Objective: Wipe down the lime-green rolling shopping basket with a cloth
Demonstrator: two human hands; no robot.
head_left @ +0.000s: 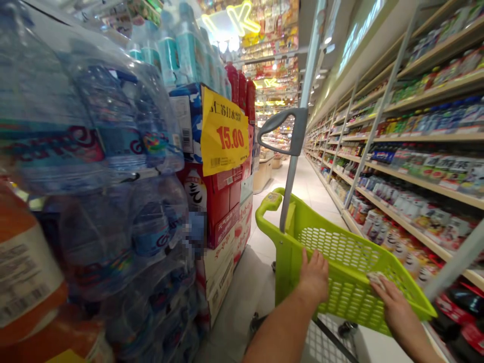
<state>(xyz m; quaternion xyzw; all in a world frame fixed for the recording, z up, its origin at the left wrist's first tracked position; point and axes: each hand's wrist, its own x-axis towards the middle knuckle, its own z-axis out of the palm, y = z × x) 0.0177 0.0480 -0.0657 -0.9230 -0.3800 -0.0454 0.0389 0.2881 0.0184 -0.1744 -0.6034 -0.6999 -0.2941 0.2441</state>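
Note:
A lime-green shopping cart [363, 252] with perforated basket walls and a grey upright handle [282, 132] stands in front of me. My left hand [314, 276] is at the near rim of the basket, its fingers a little apart and bent over the edge. Farther right along the same rim, my right hand [393, 297] presses a small crumpled pale cloth [376, 277] against the plastic, fingers closed on it. Whether the cloth is fabric or paper, I cannot tell. Part of the right palm is hidden.
Shrink-wrapped water bottles [124, 126] are stacked close on my left, beside drink cartons [215, 201] and a yellow price sign [225, 133]. Long shelves [416, 171] of bottled drinks line the right. A tiled aisle [298, 174] runs ahead. Black casters [346, 328] sit beneath the basket.

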